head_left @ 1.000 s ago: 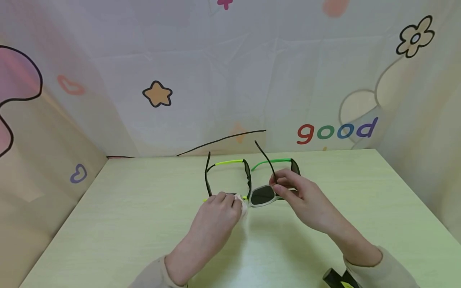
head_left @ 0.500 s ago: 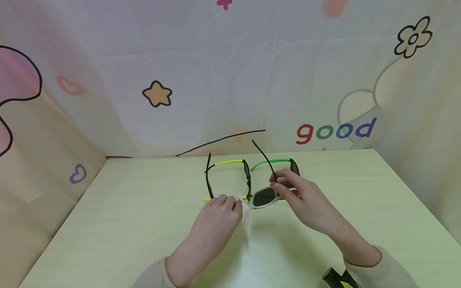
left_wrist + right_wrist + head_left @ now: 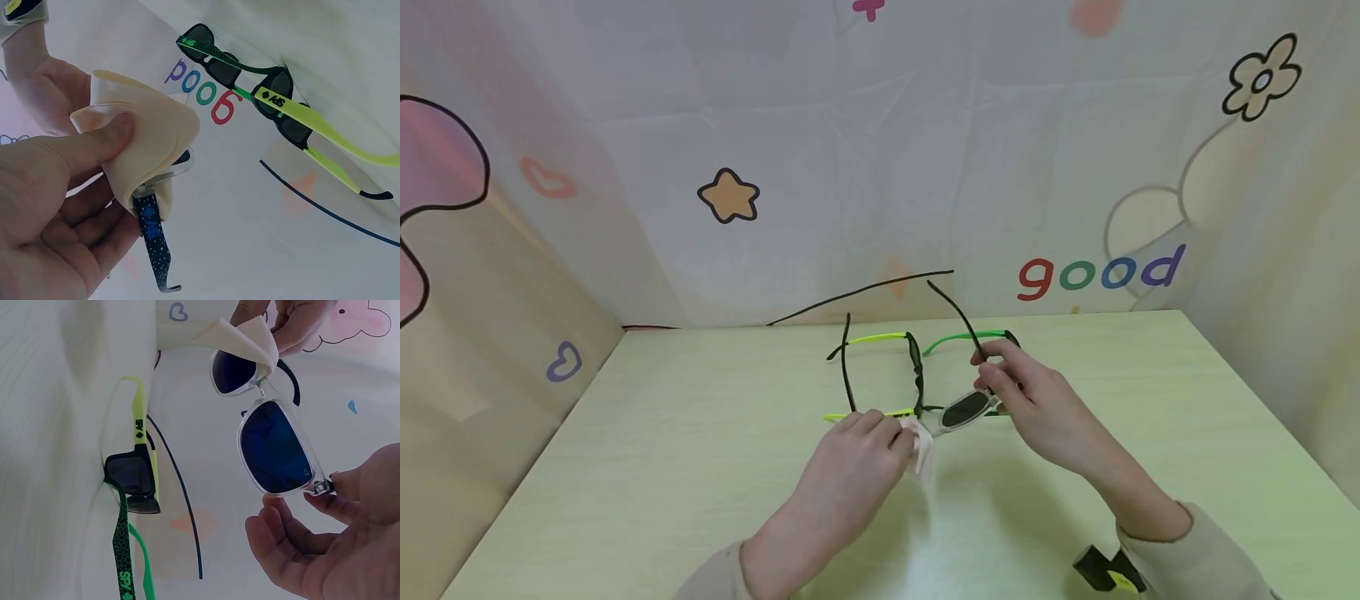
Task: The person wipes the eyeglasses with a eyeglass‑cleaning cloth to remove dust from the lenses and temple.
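Clear-framed sunglasses (image 3: 275,447) with dark lenses are held above the table between both hands, arms unfolded. My left hand (image 3: 857,475) pinches a folded cream cloth (image 3: 153,125) around one end of the frame, with thumb on one side and fingers on the other. The cloth covers part of that lens in the right wrist view. A dark speckled arm (image 3: 153,240) of the sunglasses sticks out below the cloth. At the opposite end, my right hand (image 3: 1037,408) pinches the frame near the hinge, other fingers loosely bent beneath the lens.
Behind the hands, black sunglasses with yellow arms (image 3: 878,337) stand on the pale table (image 3: 647,467). Another pair with green arms (image 3: 970,335) is just to their right. A printed curtain (image 3: 820,167) rises at the table's back edge. A black-and-yellow object (image 3: 1096,568) sits by the right sleeve.
The held sunglasses have tilted, their right end rising, and shifted slightly right. My right hand has moved a little right and up. The cloth in my left hand has slid slightly right and down.
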`<state>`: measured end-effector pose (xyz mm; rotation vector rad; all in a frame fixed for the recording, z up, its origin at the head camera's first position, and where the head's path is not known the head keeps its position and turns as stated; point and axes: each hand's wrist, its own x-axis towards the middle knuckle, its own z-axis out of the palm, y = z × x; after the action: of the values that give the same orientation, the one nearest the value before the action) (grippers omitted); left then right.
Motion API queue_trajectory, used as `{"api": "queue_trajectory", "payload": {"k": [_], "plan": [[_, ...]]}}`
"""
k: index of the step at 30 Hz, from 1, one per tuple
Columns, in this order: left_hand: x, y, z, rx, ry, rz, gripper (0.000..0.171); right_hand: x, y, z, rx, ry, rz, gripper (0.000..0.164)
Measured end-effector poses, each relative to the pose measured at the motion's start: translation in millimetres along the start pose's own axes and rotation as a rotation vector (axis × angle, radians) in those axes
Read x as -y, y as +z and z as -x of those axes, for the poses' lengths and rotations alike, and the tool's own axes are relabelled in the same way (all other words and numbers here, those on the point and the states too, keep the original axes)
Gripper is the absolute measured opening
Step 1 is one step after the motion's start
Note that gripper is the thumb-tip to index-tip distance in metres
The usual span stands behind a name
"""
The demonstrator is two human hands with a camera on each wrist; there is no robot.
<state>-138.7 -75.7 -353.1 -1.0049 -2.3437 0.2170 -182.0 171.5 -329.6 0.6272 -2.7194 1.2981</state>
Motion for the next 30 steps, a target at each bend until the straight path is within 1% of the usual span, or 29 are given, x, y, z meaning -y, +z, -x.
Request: {"api": "queue_trajectory", "payload": {"k": [5,8,12,16,22,27,30], "plan": [[-2.0,-1.9,0.6,-0.017,0.066,-0.030,0.024,-3,-3,-1,0.001,-0.002,0.046,0.018],[-3.2,-3.3,0.7,-0.010,0.103,-0.053,0.022,-5,-5,-2,0.009,-0.006,0.071,0.019],[-4.3,-5.6,0.8,0.023,0.152,-0.067,0.017,-7,-7,-4,0.022,-0.019,0.094,0.020],[-6.6,-7.3,2.7,0.040,0.194,-0.078,0.016,-10,-7,-5,0.030,-0.039,0.118,0.017],[-9.0,-8.8,5.5,0.024,0.226,-0.083,0.010,-12,-9,-8,0.045,-0.076,0.164,0.015],[-9.8,-10.1,6.3,-0.010,0.241,-0.080,0.013,-12,-12,-10,0.086,-0.074,0.173,0.021],[-9.6,-11.7,6.7,-0.019,0.251,-0.076,0.014,-13,-14,-11,0.104,-0.073,0.173,0.022]]}}
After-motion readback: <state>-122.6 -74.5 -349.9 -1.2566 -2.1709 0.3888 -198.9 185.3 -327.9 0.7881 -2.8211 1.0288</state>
